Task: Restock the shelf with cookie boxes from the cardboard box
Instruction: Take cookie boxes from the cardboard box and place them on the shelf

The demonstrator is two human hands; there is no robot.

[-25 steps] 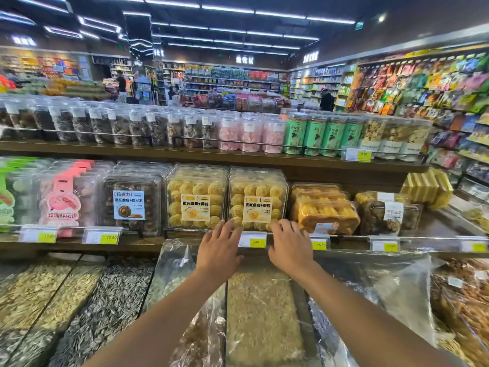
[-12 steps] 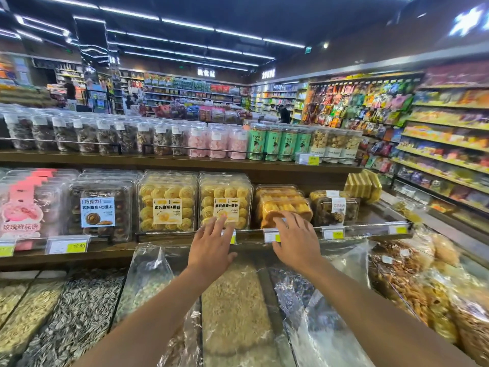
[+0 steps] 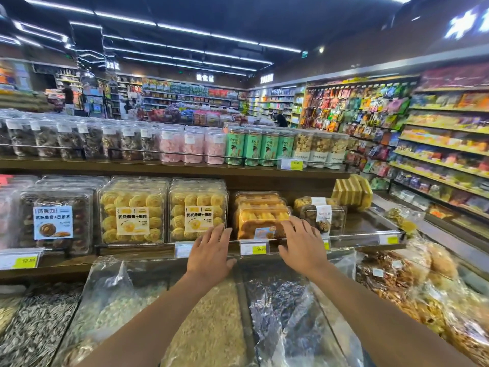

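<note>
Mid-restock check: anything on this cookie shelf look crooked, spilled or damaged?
The yellow packs at the right end of the shelf lean sideways, unlike the cookie boxes facing squarely front. Nothing looks spilled or damaged.

I'm looking at a supermarket, snack section. At 12 o'clock a wooden shelf (image 3: 158,165) carries rows of clear jars (image 3: 193,145) above clear cookie boxes (image 3: 132,215), with price tags (image 3: 254,249) clipped along the rail. Bulk seed bins (image 3: 34,321) at 7 o'clock. Wall racks (image 3: 444,144) full of packets at 2 o'clock. Strip lights (image 3: 182,29) overhead.
</note>
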